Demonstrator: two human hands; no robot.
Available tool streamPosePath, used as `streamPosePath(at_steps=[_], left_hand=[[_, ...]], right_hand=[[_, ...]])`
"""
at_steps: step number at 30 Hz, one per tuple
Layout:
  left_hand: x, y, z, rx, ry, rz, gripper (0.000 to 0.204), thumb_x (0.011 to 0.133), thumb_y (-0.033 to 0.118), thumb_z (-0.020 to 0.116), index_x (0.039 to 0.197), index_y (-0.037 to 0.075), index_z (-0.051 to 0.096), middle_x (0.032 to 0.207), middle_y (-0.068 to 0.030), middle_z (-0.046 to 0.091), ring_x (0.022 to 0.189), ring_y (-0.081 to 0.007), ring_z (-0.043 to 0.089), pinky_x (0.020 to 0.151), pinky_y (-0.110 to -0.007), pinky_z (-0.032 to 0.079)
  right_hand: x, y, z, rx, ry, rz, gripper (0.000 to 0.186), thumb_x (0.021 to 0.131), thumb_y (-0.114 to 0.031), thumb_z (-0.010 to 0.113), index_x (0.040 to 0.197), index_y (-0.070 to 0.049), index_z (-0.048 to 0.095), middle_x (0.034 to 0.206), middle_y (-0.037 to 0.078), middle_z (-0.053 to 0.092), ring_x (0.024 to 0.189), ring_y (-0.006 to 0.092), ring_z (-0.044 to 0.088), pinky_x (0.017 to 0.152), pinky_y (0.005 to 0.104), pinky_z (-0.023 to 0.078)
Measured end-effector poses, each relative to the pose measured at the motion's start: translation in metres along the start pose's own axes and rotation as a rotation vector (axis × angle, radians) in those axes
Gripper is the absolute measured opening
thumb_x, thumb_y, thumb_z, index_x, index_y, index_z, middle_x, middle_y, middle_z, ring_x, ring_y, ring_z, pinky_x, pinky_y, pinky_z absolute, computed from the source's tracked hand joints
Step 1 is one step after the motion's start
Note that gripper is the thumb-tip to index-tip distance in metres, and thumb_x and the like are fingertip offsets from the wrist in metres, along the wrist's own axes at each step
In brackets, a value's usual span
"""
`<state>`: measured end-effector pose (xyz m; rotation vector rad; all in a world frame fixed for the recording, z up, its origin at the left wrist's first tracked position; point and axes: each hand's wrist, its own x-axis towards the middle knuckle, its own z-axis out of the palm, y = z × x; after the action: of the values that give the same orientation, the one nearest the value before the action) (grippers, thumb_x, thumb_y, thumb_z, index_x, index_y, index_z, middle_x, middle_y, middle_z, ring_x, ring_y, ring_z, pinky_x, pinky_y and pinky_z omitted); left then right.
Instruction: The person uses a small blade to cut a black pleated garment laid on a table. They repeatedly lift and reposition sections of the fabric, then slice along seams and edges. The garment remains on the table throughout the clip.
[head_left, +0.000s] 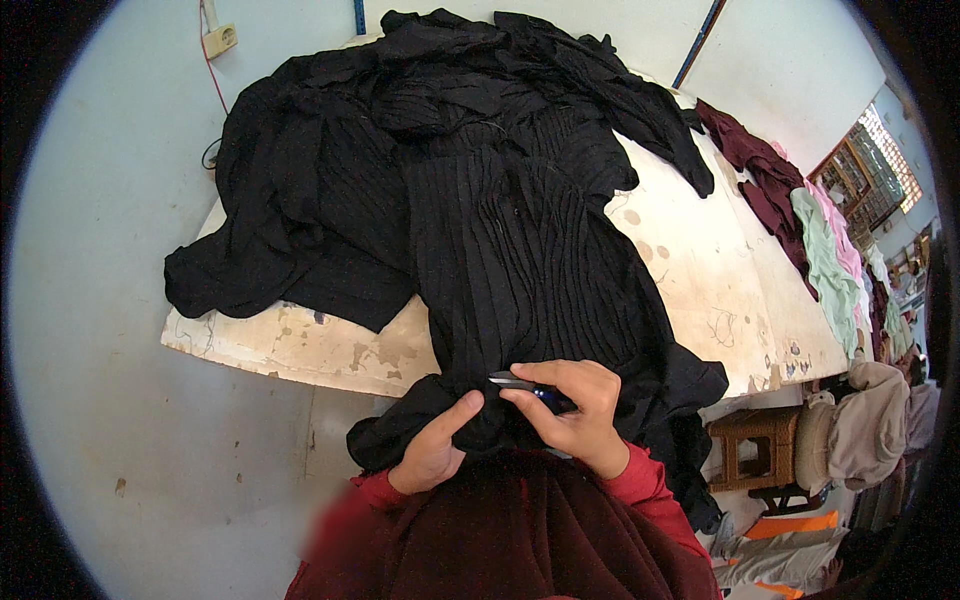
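A big heap of black pleated garments (470, 200) covers most of a worn white table (720, 280). One pleated piece hangs over the near edge toward me. My left hand (432, 448) pinches the black cloth at that edge, thumb up. My right hand (572, 412) is closed around a small dark-handled cutting tool (528, 386) with a metal tip, held against the same fold of cloth just beside my left thumb. My sleeves are red, and dark red cloth lies over my lap.
Dark red, mint green and pink garments (810, 230) lie along the table's right edge. A wicker stool (752, 445) and a beige bundle (870, 420) stand at the lower right. A wall socket with a red cable (218, 40) is at the upper left. Grey floor lies to the left.
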<state>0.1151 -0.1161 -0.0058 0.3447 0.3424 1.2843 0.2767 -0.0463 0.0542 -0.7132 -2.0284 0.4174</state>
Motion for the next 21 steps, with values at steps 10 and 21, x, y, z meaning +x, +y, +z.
streamPosePath(at_steps=[10, 21], left_hand=[[0.001, -0.001, 0.0, -0.005, 0.015, -0.002, 0.033, 0.097, 0.015, 0.05, 0.125, -0.001, 0.051, 0.124, -0.0116, 0.057, 0.112, -0.0206, 0.057, 0.098, -0.035, 0.045], [-0.002, -0.001, 0.009, 0.45, 0.15, 0.033, 0.04, 0.098, 0.022, 0.046, 0.132, 0.0, 0.045, 0.13, -0.013, 0.053, 0.117, -0.0254, 0.053, 0.102, -0.039, 0.04]], right_hand=[[0.001, 0.0, 0.0, 0.001, 0.002, -0.013, 0.02, 0.07, -0.016, 0.079, 0.086, -0.007, 0.07, 0.079, 0.007, 0.071, 0.061, 0.0206, 0.067, 0.053, 0.0276, 0.048], [-0.003, -0.002, -0.003, 0.59, -0.048, 0.384, 0.017, 0.074, -0.004, 0.076, 0.089, -0.001, 0.068, 0.085, 0.004, 0.063, 0.069, 0.0054, 0.055, 0.058, 0.019, 0.038]])
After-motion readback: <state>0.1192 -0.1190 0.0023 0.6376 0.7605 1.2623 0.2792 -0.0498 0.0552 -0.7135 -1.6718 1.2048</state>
